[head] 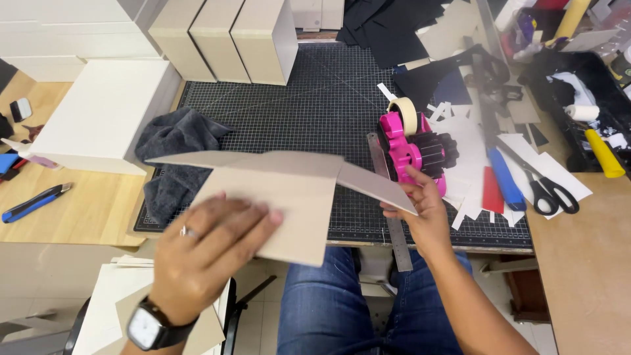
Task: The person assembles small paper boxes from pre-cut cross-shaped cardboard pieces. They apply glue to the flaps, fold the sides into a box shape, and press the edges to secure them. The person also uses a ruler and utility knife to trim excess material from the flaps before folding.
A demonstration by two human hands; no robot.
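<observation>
You sat at a light wooden workbench [79, 217] with a dark gridded cutting mat [309, 112] spread across the middle of the frame; your blue-jeaned knees showed at the bottom centre, over a pale tiled floor. Along the top edge stood three beige boxes [227, 39] side by side, and a larger white box [98, 115] rested in the upper left. A grey cloth [174, 158] lay crumpled on the mat's left edge. In the far left lay a blue utility knife [33, 202]. Right of centre stood a pink tape dispenser [411, 148] carrying a roll of masking tape [406, 113], with a steel ruler [391, 217] running down past it and off the mat's lower edge. Paper scraps, a blue marker [506, 179] and black-handled scissors [549, 190] crowded the right side, and a black tray [595, 98] of supplies filled the upper right.

You held a folded sheet of tan cardboard [282, 197] just above the mat's lower edge, in the lower centre of the frame. Your left hand [210, 253], ring and wristwatch showing, lay flat with fingers spread across the sheet's lower left panel. Your right hand [420, 210] pinched the pointed right flap of the sheet between thumb and fingers, just below the dispenser.
</observation>
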